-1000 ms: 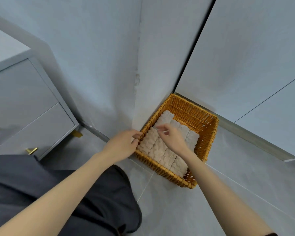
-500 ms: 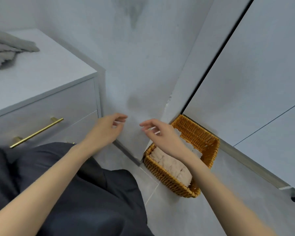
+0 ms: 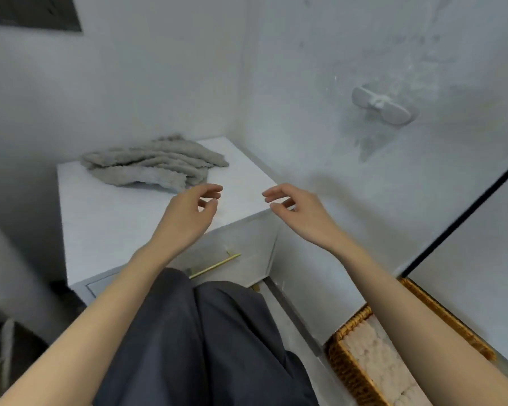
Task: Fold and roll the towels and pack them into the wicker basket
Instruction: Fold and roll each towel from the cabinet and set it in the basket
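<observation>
A loose heap of grey towels (image 3: pixel 153 167) lies at the back of a white cabinet top (image 3: pixel 115 218). My left hand (image 3: pixel 188 213) hovers over the cabinet top just in front of the heap, fingers curled apart and holding nothing. My right hand (image 3: pixel 298 210) is raised beside the cabinet's right corner, also with fingers apart and nothing in it. The wicker basket (image 3: pixel 345 367) stands on the floor at the lower right, partly hidden by my right forearm. Cream rolled towels (image 3: pixel 376 358) lie packed inside it.
The cabinet has drawers with a gold handle (image 3: pixel 214 266). A white holder (image 3: pixel 381 106) is fixed to the wall at the upper right. A panel with a dark edge (image 3: pixel 464 218) stands behind the basket. My dark trousers (image 3: pixel 206 341) fill the lower middle.
Both hands have left the basket and risen toward the cabinet top. The view has tilted up from the floor, so the towel heap now shows and the basket sits at the lower right.
</observation>
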